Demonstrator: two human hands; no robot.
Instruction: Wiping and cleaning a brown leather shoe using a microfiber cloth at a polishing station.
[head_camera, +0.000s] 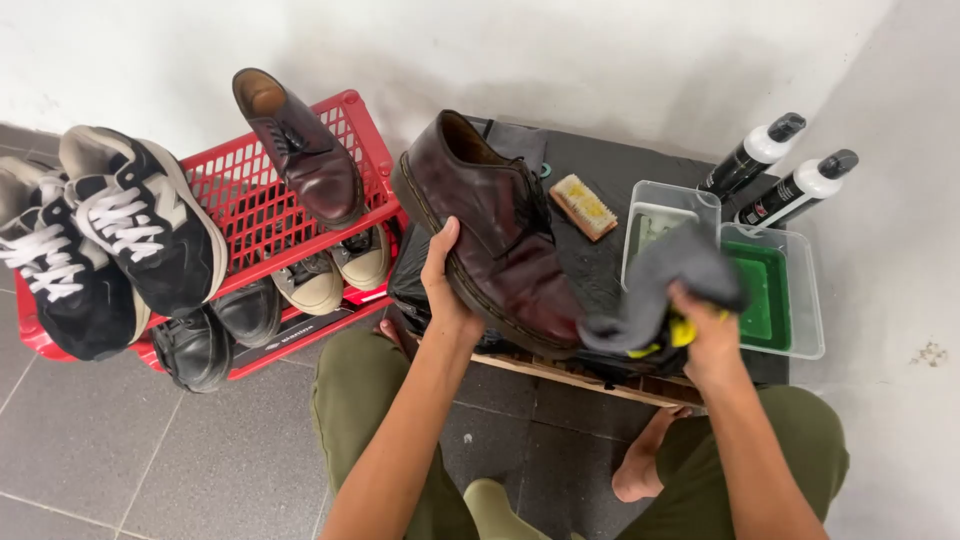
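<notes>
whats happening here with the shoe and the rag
A person sits on a tiled floor. Their left hand holds a dark red leather shoe tilted up by its sole, and their right hand presses a grey cloth against its toe. Beside it lie a wooden brush, two clear tubs, one with something green inside, and two spray bottles. The matching shoe rests on a red crate with sneakers and other shoes.

A glossy dark burgundy leather shoe (495, 235) with a thick dark sole is tilted, toe towards 5 o'clock, its sole edge gripped. A crumpled grey cloth (665, 285) with a yellow patch touches its toe.
</notes>
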